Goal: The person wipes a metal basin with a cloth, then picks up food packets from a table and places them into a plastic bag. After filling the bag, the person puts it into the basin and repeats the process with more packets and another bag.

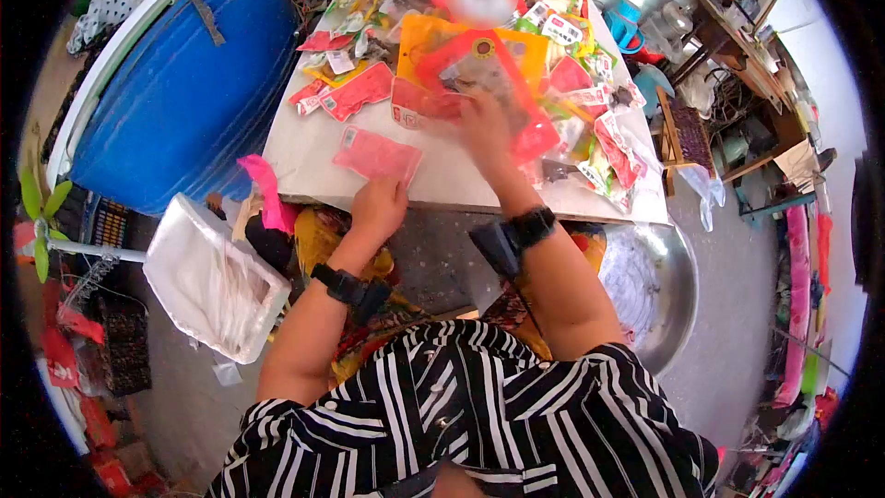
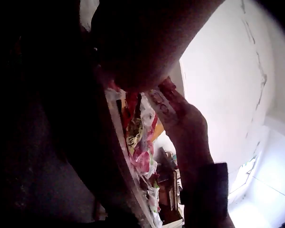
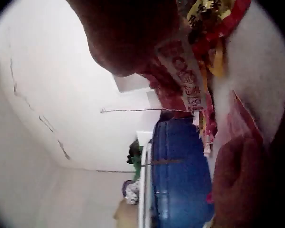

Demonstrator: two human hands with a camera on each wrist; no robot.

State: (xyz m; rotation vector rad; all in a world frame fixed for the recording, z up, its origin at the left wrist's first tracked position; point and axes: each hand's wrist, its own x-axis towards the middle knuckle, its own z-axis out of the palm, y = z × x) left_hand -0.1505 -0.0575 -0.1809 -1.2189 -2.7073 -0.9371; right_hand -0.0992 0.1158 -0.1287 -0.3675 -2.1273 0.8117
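My left hand (image 1: 380, 207) pinches the near edge of a pinkish-red flat packet (image 1: 378, 155) lying at the table's front edge. In the right wrist view the same packet (image 3: 238, 118) rises from the left fingers. Further in, my right hand (image 1: 486, 134) grips a red packet (image 1: 424, 103) with a pale printed band, lifted above the table. The band's print (image 3: 180, 71) shows up close beside the dark right hand in the right wrist view. Behind that hand a red-bordered pouch (image 1: 530, 120) overlaps a yellow pouch (image 1: 433, 32) on the pile.
A pile of colourful packets (image 1: 562, 29) covers the back and right of the white table (image 1: 304, 161). A blue barrel (image 1: 175, 92) stands at the left, a white foam box (image 1: 212, 277) below it. Under the right front corner sits a metal basin (image 1: 678, 286).
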